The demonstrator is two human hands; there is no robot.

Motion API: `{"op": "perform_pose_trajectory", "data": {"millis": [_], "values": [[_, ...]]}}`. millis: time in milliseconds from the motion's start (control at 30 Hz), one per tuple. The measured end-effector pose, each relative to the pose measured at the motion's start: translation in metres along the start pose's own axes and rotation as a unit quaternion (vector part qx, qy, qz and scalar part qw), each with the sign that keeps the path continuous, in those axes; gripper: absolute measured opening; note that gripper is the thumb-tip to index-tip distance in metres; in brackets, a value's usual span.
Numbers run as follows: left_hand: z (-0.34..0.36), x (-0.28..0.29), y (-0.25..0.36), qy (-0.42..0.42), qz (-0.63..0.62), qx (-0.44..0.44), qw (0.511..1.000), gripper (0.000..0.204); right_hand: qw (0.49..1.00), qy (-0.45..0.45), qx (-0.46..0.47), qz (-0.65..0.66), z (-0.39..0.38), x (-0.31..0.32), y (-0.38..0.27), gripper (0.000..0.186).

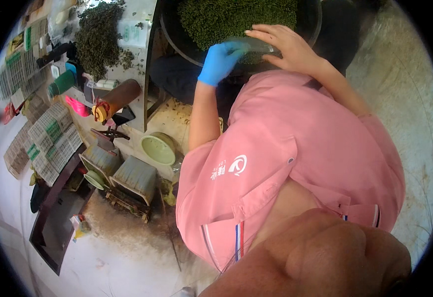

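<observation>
A wide dark basin (317,27) at the top holds a heap of small green grains or berries (236,20). At its near edge my left hand (218,64), in a blue glove, reaches right with its fingers smeared by motion. Facing it, my bare right hand (290,48) has its fingers stretched and spread, thumb apart. A clear, see-through thing (258,45), perhaps thin plastic, lies between the hands at the edge of the heap. Whether the left fingers grip it cannot be made out.
On the table at the left lie a dark dried pile (97,39), a brown bottle (122,96) with a yellow lid and a green cylinder (62,83). White lattice baskets (53,136) are farther left. A pale green bowl (159,149) and grimy bins (136,177) stand below.
</observation>
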State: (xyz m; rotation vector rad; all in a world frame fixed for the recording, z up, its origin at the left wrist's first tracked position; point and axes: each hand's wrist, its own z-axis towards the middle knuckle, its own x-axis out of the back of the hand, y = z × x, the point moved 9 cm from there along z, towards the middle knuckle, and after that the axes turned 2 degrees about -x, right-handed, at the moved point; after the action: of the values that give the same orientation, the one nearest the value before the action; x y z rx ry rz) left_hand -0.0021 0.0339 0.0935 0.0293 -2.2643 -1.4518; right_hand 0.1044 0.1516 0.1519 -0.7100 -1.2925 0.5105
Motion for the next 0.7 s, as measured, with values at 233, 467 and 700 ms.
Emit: {"op": "perform_pose_trajectory", "data": {"millis": [233,467,700], "values": [[0.029,-0.018,0.091,0.062,0.075,-0.292,0.952,0.020,0.961,-0.097,-0.105,-0.236,-0.013,-0.004,0.086,0.023],[0.134,-0.095,-0.068,-0.077,0.372,-0.027,0.925,0.077,0.957,0.161,-0.136,-0.197,-0.016,0.101,0.073,0.013],[0.079,-0.144,-0.076,-0.229,0.431,-0.046,0.872,0.058,0.962,0.134,-0.171,-0.165,-0.031,0.093,0.087,0.014]]}}
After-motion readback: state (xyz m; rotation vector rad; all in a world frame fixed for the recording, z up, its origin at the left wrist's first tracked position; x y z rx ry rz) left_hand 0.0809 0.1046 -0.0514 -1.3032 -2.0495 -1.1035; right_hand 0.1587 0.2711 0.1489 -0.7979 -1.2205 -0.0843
